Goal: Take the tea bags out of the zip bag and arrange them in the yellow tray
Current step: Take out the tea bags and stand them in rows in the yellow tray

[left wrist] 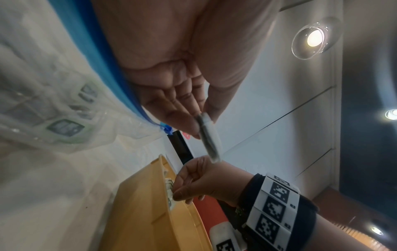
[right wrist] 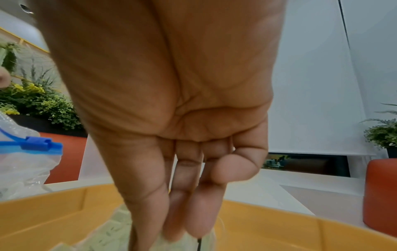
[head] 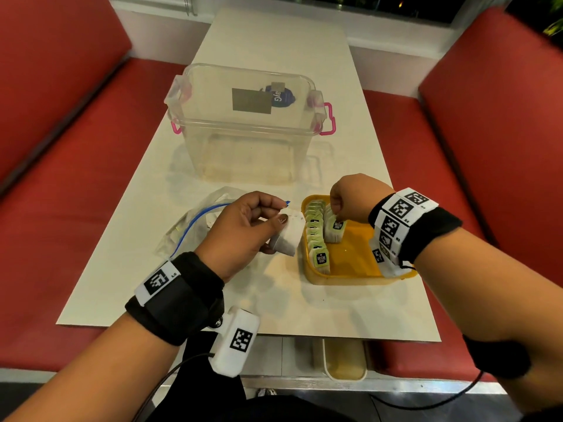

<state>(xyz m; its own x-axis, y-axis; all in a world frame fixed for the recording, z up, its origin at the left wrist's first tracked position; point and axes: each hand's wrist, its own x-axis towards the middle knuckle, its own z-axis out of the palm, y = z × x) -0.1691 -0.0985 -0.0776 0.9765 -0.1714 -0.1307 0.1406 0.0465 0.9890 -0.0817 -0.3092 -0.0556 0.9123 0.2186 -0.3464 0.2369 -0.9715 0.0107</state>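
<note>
Tea bags [head: 316, 236] stand on edge in a tight row along the left wall of the yellow tray [head: 359, 263], their green tags facing us, with a second, shorter row [head: 333, 228] started just beside them toward three o'clock. We reach down into the tray with our right hand [head: 350, 199]; its fingers [right wrist: 193, 212] are pressed together and point straight down, their tips on the tops of the bags in that shorter row, and we cannot tell whether they pinch one or only touch. Our left hand [head: 243, 229] hovers at nine o'clock of the tray, thumb and fingertips pinching a small stack of white tea bags [head: 289, 236] held tilted above the table [head: 274, 300]. Behind that hand, at about ten o'clock of the tray, the clear zip bag [head: 195, 226] lies crumpled on the table with its blue slider strip [head: 195, 220] open, and the left wrist view shows more tagged tea bags [left wrist: 64, 127] inside it. At twelve o'clock, well apart from the tray, sits a clear plastic storage box [head: 246, 126] with pink latches. Red bench seats [head: 76, 178] flank the table on both sides.
</note>
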